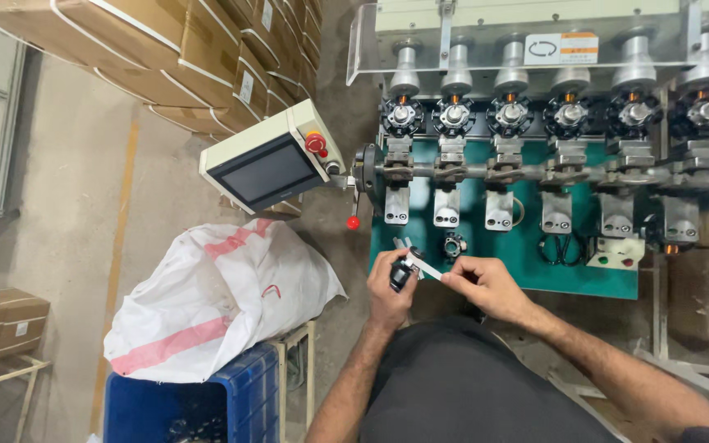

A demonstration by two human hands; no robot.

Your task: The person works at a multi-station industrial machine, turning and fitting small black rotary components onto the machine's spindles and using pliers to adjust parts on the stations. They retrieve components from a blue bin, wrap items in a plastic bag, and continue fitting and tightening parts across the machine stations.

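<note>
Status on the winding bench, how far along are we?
Done: all six machine stations look loaded with black cores. In hand: left hand grips a small black core while right hand pinches a white strip against it. Left: another black core lies on the green bench, untouched.

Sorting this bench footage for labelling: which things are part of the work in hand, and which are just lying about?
In hand:
left hand holding small black round part
right hand pinching white strip

Lying about:
white sack with red stripes
blue plastic crate
stacked cardboard boxes
</note>
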